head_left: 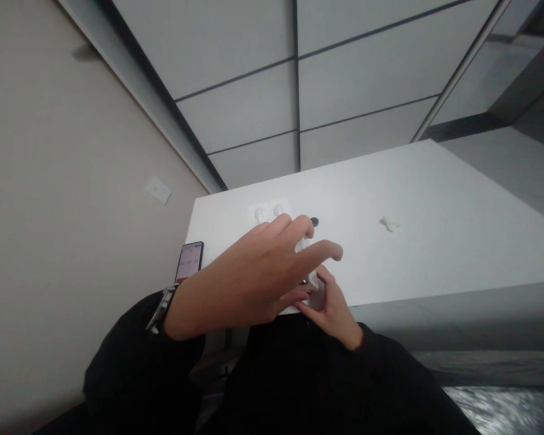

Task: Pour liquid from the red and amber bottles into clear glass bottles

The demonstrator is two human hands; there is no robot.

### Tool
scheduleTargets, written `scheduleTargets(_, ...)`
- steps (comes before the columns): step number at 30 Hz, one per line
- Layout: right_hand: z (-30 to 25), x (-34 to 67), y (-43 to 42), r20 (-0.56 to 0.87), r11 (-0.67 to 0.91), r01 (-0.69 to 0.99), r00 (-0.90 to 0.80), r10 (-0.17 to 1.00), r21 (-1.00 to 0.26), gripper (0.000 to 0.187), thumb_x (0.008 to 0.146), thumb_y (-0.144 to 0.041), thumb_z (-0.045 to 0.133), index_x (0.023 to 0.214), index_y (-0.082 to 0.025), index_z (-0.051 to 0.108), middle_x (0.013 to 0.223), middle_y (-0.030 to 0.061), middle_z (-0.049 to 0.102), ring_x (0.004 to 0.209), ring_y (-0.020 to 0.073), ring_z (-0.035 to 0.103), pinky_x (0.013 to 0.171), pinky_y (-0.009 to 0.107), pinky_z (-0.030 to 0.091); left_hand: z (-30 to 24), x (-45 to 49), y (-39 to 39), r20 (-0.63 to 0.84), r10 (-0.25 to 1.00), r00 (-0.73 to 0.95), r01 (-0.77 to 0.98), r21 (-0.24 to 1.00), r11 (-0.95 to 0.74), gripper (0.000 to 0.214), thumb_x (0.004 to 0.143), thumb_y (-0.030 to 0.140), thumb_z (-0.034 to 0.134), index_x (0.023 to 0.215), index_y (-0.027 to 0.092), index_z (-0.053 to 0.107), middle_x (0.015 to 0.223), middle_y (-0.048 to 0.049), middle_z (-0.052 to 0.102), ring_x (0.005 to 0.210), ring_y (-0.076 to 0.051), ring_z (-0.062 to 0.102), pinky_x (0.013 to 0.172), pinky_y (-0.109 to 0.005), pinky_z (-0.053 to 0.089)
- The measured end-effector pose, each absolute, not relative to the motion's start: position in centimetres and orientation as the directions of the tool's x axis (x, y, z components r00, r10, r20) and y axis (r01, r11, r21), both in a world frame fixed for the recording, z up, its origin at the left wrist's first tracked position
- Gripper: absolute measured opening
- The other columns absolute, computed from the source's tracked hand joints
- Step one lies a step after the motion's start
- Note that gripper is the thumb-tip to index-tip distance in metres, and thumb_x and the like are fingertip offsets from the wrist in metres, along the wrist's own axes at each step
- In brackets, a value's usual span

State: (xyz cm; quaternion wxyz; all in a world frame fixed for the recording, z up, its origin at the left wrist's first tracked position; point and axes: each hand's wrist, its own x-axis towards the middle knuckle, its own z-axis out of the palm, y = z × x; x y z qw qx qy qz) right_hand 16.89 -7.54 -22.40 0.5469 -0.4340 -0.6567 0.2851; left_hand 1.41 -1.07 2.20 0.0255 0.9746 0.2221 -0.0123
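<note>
My left hand (258,275) reaches across from the left, back of the hand up. Its fingers are spread and bent, and its thumb comes close to my right hand. My right hand (334,311), at the table's near edge, has its fingers closed round a small white object (314,279). My left hand covers much of that object, so its kind cannot be made out. Just beyond my left fingertips lies a small dark round piece (314,222). Two small white pieces (278,209) lie on a pale sheet behind my left hand.
The white table (439,241) stretches to the right, with a crumpled white scrap (389,223) on it. A phone (191,260) with a lit screen lies at the left edge. A wall with a socket (159,190) stands left, and panelled doors (254,103) behind.
</note>
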Motion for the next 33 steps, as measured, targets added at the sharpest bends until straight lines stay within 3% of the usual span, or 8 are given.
scheduleTargets(24,-22.02,16.78,-7.61,0.470,0.463,0.226,-0.023,0.882,-0.857,0.075,0.092,-0.040,0.080,0.156,-0.033,0.042,0.147,0.0127,0.063,0.137,0.0336,0.064,0.114,0.056,0.055,2.45,1.55,-1.03,-0.079,0.440,0.895,0.444,0.042,-0.895,0.052,0.094,0.022,0.075,0.137,0.022,0.046,0.126,-0.0124,0.059,0.107,-0.028,0.058,0.085,-0.038,0.049)
scheduleTargets(33,-22.06,16.70,-7.78,0.469,0.457,0.249,-0.013,0.883,-0.854,0.074,0.094,-0.045,0.077,0.156,-0.030,0.041,0.147,0.0135,0.063,0.136,0.0345,0.064,0.113,0.057,0.056,2.86,2.02,-1.23,-0.108,0.418,0.902,0.417,-0.031,-0.909,0.052,0.094,0.021,0.073,0.138,0.021,0.046,0.123,-0.0123,0.059,0.104,-0.029,0.057,0.083,-0.039,0.047)
